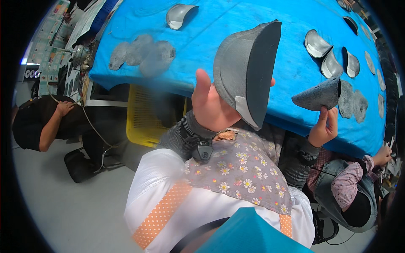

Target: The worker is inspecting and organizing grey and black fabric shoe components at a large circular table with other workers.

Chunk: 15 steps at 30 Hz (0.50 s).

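My left hand (214, 103) holds a large, curved grey shoulder pad (236, 63) upright above the table's near edge. Its thumb stands apart on the left, and a fingertip shows past the pad's right side; the other fingers are hidden behind it. The pad has stepped layers, a dark flat face and a pale patch low down. My right hand (324, 130) pinches a smaller curled grey felt piece (314, 96) between thumb and fingers. Below that piece, flat grey oval pieces (346, 99) lie on the blue-covered table (202, 63).
More curved pads (317, 44) lie at the right and one pad (177, 17) at the far left. Flat grey ovals (139, 49) overlap at left. A yellow basket (141, 114) stands below the table edge. Other people sit nearby: a dark-sleeved arm (49, 126) left, a pink sleeve (348, 185) right.
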{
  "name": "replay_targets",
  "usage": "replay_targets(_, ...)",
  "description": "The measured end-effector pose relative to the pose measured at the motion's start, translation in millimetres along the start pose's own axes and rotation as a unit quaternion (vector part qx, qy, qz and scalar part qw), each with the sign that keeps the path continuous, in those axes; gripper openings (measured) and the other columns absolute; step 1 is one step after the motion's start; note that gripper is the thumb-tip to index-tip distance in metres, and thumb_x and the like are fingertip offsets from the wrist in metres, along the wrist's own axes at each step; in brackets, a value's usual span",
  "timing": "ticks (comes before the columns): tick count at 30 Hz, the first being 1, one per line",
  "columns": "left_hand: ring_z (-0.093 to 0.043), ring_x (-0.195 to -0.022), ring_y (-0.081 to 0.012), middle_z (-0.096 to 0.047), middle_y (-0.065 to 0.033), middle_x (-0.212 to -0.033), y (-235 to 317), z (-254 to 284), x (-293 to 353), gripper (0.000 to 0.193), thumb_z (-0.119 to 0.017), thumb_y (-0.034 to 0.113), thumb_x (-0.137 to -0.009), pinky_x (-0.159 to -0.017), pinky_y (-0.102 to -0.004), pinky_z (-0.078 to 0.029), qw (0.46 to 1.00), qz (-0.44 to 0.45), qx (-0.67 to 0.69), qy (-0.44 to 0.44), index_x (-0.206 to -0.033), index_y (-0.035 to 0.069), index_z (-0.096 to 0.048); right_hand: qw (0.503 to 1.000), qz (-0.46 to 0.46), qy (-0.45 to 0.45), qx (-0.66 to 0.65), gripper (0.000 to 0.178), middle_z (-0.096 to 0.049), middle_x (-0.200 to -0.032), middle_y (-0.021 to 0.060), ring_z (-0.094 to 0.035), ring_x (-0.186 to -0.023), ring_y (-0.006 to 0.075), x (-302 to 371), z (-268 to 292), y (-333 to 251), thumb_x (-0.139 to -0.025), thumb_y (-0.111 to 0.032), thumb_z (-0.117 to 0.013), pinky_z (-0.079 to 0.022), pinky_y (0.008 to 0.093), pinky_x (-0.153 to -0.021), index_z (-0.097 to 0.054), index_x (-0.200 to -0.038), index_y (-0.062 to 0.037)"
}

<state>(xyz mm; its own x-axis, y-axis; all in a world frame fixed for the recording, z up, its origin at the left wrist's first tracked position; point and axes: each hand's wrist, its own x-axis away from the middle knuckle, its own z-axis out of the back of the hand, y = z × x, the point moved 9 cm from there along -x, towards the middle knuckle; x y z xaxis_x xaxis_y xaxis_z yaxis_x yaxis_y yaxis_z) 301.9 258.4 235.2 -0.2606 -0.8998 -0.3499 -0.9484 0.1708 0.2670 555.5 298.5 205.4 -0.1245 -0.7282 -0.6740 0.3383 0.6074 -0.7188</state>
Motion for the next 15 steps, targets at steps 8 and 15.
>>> replay_targets(8, -0.025, -0.129, -0.0474, -0.017, -0.0201, -0.146, -3.1, 7.0, 1.2, 0.105, -0.042, 0.079, -0.070, -0.101, -0.0586, -0.029, 0.989, 0.005, -0.056, 0.140, -0.144, 0.011, -0.013, 1.000, -0.002, -0.016, -0.004, 0.008, -0.062, -0.089, 0.0092, -0.054, -0.083, 0.0176, -1.2, 1.6, 6.4, -0.083, 0.001, -0.061, -0.041, 0.0285, -0.075, -0.063, -0.088, 0.0063)
replay_targets(15, -0.026, -0.130, -0.0420, -0.019, -0.0161, -0.146, -6.6, 9.2, 1.9, 0.098, -0.040, 0.077, -0.074, -0.103, -0.0577, -0.025, 0.974, 0.000, -0.148, 0.169, -0.143, 0.011, -0.016, 0.999, -0.033, 0.000, -0.005, 0.005, -0.063, -0.086, 0.0101, -0.055, -0.079, 0.0199, -1.8, 5.0, 8.3, -0.080, 0.004, -0.062, -0.041, 0.0279, -0.071, -0.062, -0.085, 0.0061)
